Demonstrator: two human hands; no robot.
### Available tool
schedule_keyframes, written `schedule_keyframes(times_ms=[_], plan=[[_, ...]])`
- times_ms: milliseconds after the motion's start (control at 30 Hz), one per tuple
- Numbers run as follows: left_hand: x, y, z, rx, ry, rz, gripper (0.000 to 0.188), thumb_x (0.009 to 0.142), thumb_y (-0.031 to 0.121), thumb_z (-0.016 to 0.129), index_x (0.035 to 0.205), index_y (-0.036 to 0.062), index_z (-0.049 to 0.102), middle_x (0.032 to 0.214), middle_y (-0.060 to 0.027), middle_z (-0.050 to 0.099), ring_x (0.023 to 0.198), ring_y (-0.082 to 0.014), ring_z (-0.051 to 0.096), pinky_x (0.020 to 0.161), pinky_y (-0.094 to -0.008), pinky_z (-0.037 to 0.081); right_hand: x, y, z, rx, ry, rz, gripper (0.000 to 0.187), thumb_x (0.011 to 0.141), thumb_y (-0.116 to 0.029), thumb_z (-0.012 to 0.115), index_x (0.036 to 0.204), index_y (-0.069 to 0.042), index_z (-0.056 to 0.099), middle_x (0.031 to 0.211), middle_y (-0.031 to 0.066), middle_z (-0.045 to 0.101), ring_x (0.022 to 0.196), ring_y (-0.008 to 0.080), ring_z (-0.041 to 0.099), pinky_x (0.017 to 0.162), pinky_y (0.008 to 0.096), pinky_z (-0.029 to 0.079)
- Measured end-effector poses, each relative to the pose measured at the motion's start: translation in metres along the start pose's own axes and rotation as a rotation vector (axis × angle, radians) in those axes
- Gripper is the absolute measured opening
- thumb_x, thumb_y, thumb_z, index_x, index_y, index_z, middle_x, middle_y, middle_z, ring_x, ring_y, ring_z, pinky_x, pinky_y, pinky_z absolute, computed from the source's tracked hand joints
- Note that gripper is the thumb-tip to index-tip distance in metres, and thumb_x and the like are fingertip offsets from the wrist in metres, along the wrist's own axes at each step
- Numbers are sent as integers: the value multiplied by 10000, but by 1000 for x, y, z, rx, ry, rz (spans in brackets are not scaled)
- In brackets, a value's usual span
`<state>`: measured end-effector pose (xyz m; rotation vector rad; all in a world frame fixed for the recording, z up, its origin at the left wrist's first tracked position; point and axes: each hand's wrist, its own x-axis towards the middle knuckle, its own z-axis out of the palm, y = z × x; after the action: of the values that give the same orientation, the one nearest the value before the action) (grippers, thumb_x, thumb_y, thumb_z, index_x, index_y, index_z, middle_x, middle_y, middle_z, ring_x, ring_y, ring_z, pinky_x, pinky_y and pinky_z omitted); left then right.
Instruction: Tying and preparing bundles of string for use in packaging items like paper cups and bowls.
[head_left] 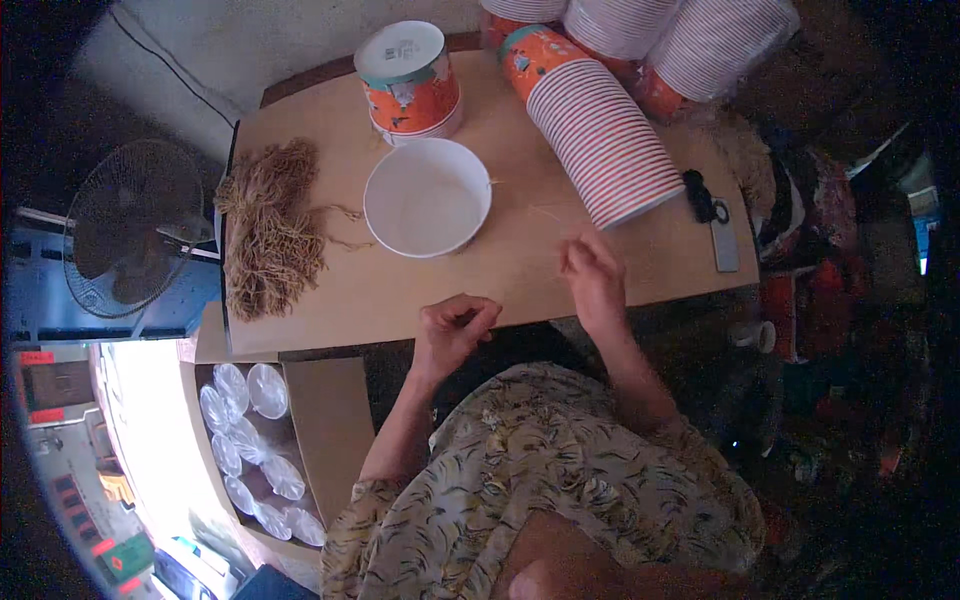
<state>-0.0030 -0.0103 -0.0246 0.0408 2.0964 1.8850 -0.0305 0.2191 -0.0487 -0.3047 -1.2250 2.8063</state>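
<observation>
Near the table's front edge, my left hand (460,328) is closed, thumb and forefinger pinched together. My right hand (594,282) is above the table to the right, its fingers curled in and slightly blurred. Anything in either hand is too small to make out. Beyond them stands an open white paper bucket (427,205), with a bit of tan cord at its right rim. A bundle of tan twine cords (272,240) lies at the table's left, a few strands trailing toward the bucket. Nested orange-printed buckets (605,135) lie on their side beyond my right hand.
Upside-down orange buckets (412,90) stand at the back. More wrapped bucket stacks (700,45) are at the far right. A black item with a ring and a grey tag (724,245) lies at the right edge. Left are a fan (135,225) and a carton (330,440) of plastic-wrapped stacks.
</observation>
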Motion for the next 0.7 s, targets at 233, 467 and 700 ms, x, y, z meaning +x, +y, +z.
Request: schedule_keyframes(times_ms=[233, 467, 700], plan=[[3, 17, 5, 470, -96, 502, 83, 833, 78, 719, 904, 37, 736, 719, -129, 648, 633, -251, 635, 593, -359, 508, -25, 1, 22, -1091, -565, -424, 393, 987, -265, 514, 1294, -21, 544, 1091, 151, 648, 916, 206, 639, 845, 320, 501], [14, 31, -8, 351, 29, 405, 92, 798, 67, 774, 887, 57, 755, 784, -89, 654, 689, -165, 636, 576, -297, 507, -30, -3, 29, -1063, -508, -132, 251, 963, -234, 595, 1054, -1, 616, 830, 9, 616, 697, 64, 529, 640, 230, 447], [12, 9, -16, 6, 33, 275, 89, 839, 56, 743, 905, 5, 711, 844, -58, 648, 702, -120, 605, 616, -240, 484, -26, -1, 42, -876, -402, -36, 135, 897, -124, 673, 947, -2, 646, 836, -17, 613, 724, 36, 522, 641, 207, 435]])
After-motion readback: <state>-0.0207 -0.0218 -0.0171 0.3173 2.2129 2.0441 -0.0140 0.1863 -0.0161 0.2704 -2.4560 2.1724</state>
